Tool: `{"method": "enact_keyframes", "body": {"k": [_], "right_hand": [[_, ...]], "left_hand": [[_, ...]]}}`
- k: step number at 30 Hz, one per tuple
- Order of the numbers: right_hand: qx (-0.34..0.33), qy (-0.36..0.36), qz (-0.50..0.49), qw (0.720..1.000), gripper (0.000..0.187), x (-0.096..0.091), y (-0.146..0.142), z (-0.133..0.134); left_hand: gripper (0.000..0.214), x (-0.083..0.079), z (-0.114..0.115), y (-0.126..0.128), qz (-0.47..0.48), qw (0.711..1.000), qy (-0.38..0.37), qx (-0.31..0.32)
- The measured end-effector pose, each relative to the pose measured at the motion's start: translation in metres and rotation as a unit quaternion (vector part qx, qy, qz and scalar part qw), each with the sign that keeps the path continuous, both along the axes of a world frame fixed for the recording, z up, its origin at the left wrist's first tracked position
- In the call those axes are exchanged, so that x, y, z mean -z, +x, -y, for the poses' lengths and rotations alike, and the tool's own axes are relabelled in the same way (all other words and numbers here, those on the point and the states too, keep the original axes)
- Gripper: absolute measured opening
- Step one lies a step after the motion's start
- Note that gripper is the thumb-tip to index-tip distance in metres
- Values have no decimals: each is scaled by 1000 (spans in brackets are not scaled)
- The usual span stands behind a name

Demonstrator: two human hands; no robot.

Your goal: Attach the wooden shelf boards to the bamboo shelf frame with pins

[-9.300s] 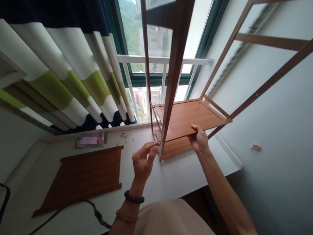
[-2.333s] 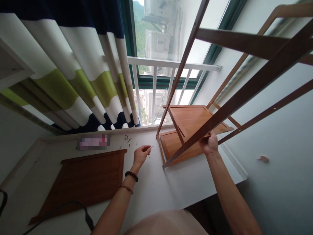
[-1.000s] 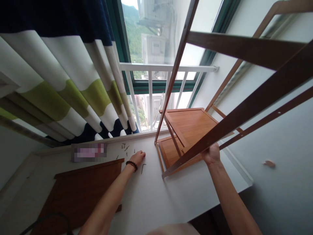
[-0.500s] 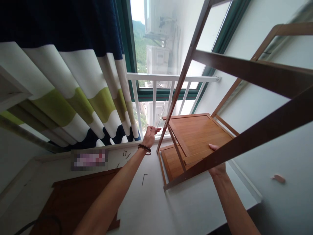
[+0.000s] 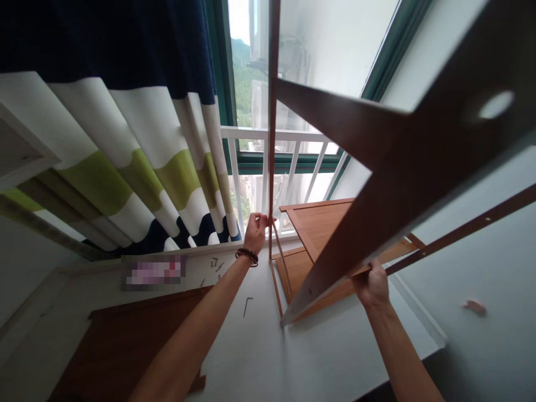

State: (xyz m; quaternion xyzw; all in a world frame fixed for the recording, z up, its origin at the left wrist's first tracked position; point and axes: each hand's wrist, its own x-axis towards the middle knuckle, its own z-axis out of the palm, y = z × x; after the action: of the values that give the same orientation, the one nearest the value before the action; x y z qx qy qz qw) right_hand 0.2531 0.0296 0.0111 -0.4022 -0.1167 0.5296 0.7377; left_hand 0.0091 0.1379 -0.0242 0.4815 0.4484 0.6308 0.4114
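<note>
A wooden shelf rack [image 5: 389,162] stands on the white table [image 5: 268,357], its near side frame looming close to the camera. My left hand [image 5: 256,230] is raised at the rack's far upright post [image 5: 273,139], fingers pinched against it near the upper shelf board [image 5: 318,223]; what they hold is too small to see. My right hand [image 5: 371,283] grips the front edge of the shelf boards behind the near frame. An L-shaped hex key [image 5: 247,305] lies on the table between my arms.
A loose brown shelf panel [image 5: 125,340] lies at the left of the table. Several small screws [image 5: 215,262] are scattered near the window sill. A striped curtain [image 5: 125,139] hangs left, a white window railing [image 5: 268,162] behind, and a wall right.
The hex key was left on the table and my left hand rose from the screws to the far post. The rack has tilted or swung closer to the camera.
</note>
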Motion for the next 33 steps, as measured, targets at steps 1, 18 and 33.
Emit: {"method": "enact_keyframes", "body": {"k": [1, 18, 33], "right_hand": [[-5, -7, -5, 1000, 6, 0, -1, 0], [61, -29, 62, 996, 5, -15, -3, 9], [37, 44, 79, 995, 8, -27, -21, 8]], "left_hand": [[29, -1, 0, 2, -8, 1000, 13, -14], [24, -6, 4, 22, -108, 991, 33, -67], [22, 3, 2, 18, -104, 987, 58, -106]]}}
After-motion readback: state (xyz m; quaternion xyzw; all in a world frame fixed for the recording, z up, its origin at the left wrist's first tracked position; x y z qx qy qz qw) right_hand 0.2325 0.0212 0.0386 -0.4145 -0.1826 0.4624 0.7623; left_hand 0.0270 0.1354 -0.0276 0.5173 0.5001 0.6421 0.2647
